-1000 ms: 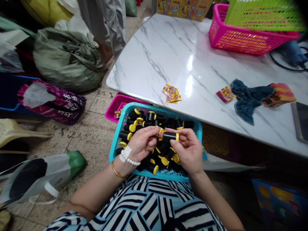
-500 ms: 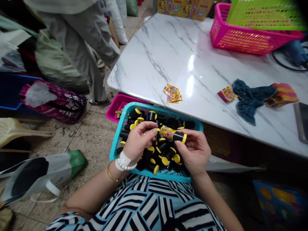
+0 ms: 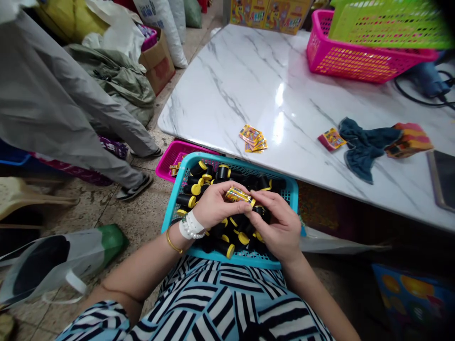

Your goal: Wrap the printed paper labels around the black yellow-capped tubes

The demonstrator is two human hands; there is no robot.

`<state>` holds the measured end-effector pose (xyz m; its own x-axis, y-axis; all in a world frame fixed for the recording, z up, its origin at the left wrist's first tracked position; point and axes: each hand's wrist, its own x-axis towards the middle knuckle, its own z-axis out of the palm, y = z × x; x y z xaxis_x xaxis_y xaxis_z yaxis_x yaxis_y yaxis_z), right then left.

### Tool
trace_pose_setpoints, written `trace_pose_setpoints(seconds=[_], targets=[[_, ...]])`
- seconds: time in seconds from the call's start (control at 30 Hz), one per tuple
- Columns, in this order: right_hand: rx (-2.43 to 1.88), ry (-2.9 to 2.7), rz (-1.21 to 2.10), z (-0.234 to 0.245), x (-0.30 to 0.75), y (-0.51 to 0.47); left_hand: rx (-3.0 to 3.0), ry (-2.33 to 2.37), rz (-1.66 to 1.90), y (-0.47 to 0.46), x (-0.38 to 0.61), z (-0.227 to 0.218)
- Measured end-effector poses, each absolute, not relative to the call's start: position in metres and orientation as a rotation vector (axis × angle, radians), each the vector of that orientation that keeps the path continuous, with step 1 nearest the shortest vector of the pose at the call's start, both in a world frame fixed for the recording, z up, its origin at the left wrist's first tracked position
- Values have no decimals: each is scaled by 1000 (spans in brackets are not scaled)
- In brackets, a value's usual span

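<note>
The left hand (image 3: 213, 207) and right hand (image 3: 280, 228) pinch a yellow-labelled container (image 3: 236, 193) between them, above a turquoise basket (image 3: 169, 208) of yellow-capped black containers (image 3: 184, 200), with fanned printed labels (image 3: 252, 137) on the worktop (image 3: 302, 113) beyond the hands.

Left fingers (image 3: 234, 208) and right fingers (image 3: 273, 202) curl close together, forearms (image 3: 133, 277) converging

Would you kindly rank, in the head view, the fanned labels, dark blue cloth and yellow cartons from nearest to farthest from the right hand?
1. Fanned labels: on the table, ahead of the right hand.
2. Dark blue cloth: farther right.
3. Yellow cartons: at the table's far end.
</note>
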<state>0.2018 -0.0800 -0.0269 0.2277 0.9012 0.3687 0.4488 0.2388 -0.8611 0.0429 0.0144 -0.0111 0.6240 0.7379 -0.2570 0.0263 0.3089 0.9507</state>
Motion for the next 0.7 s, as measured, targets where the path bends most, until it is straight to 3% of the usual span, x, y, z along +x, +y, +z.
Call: trace_pose_setpoints(seconds=[0.3, 0.7], targets=[[-1335, -1288, 688, -40, 196, -73, 1110, 756, 494, 14, 36, -18], [-1388, -1425, 565, -34, 209, -78, 1120, 776, 367, 21, 23, -15]])
